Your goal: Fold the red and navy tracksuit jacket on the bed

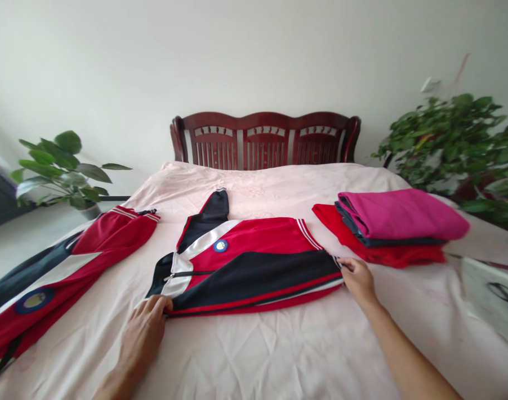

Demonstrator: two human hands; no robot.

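Observation:
A red, navy and white zip jacket point(254, 239) with a round badge lies sideways on the pale pink bedsheet point(262, 361). Its near sleeve is laid along the body, and its far sleeve points away from me. My left hand point(143, 328) is at the near shoulder beside the collar, fingers curled over the fabric edge; the fingertips are partly hidden. At the other end, my right hand point(358, 279) pinches the striped cuff of the near sleeve between thumb and fingers.
Another similar jacket point(87, 250) lies on the left of the bed. To the right is a stack of folded clothes point(404, 214), magenta on top. Eyeglasses point(504, 291) rest on a pale flat item at far right. Beyond stands a wooden headboard point(266, 141), with plants either side.

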